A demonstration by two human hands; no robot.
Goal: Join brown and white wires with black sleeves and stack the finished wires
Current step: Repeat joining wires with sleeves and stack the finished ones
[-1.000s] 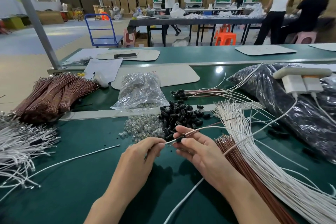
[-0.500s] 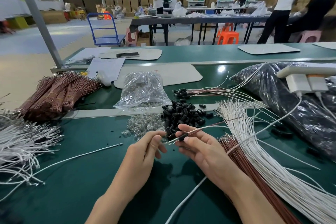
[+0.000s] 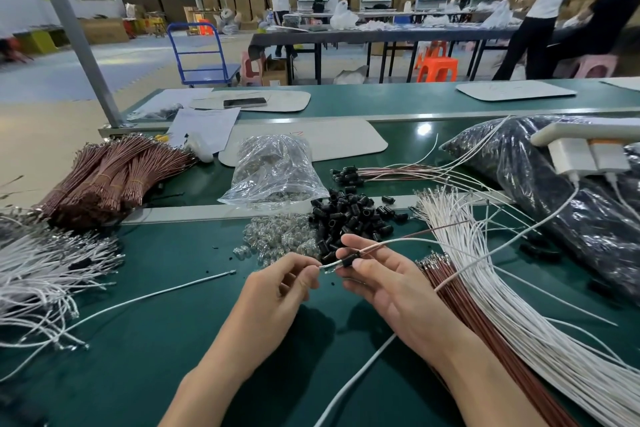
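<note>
My right hand (image 3: 388,284) pinches a brown and a white wire (image 3: 398,242) with a black sleeve (image 3: 349,259) slid onto them. My left hand (image 3: 280,291) pinches the bare metal tips sticking out of the sleeve's left end. Just beyond my fingers lies a heap of loose black sleeves (image 3: 349,218) beside a heap of clear small parts (image 3: 277,236). Finished wires (image 3: 374,173) with black sleeves lie stacked further back. Loose brown wires (image 3: 460,305) and white wires (image 3: 512,295) fan out on the right.
Bundled brown wires (image 3: 107,177) and a tangle of white wires (image 3: 41,274) lie at the left. A clear bag (image 3: 273,170) sits in the middle, a dark plastic bag (image 3: 554,191) with a white power strip (image 3: 588,142) at the right. One white wire (image 3: 156,295) lies loose.
My left hand let go for a moment and now pinches the wire tips again. The sleeve sits a little further along the wires in my right hand.
</note>
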